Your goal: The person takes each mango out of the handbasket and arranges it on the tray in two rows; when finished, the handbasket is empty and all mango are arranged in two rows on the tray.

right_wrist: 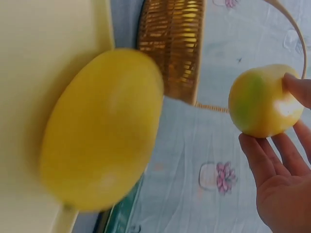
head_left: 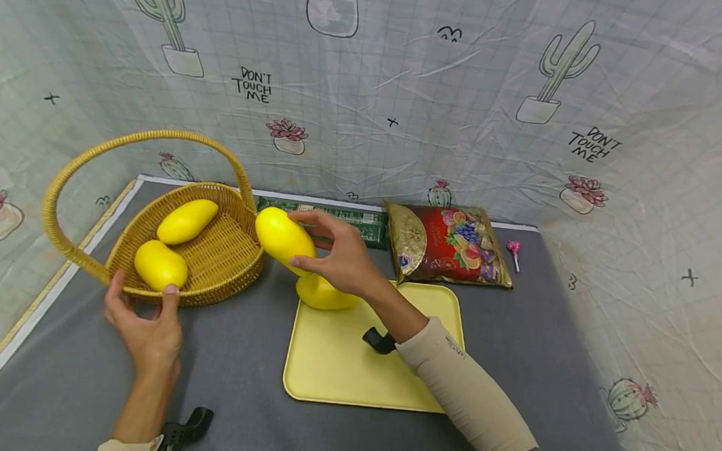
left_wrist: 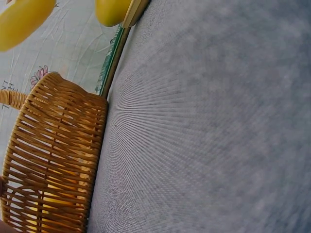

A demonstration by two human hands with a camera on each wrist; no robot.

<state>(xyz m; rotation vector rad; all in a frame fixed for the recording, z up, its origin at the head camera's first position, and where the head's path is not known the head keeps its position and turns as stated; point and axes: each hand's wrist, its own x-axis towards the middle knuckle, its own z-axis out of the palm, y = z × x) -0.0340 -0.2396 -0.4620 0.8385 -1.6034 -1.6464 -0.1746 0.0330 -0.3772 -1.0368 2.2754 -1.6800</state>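
My right hand (head_left: 340, 255) holds a yellow mango (head_left: 284, 238) between thumb and fingers, raised beside the basket's right side. In the right wrist view this mango (right_wrist: 265, 100) has a green patch. Another mango (head_left: 326, 294) lies on the yellow tray (head_left: 352, 370), partly behind the held one in the head view. The wicker basket (head_left: 227, 288) with a tall hoop handle stands at the left. Two mangoes sit inside it, one toward the back (head_left: 187, 221) and one near the front rim (head_left: 161, 266). My left hand (head_left: 147, 323) grips that front rim.
Behind the tray lies a red and gold candy bag (head_left: 453, 245), with a pink lollipop (head_left: 514, 247) to its right. A flat green packet (head_left: 370, 226) lies along the back edge. Patterned cloth (head_left: 368, 115) hangs behind the grey table (head_left: 234, 376).
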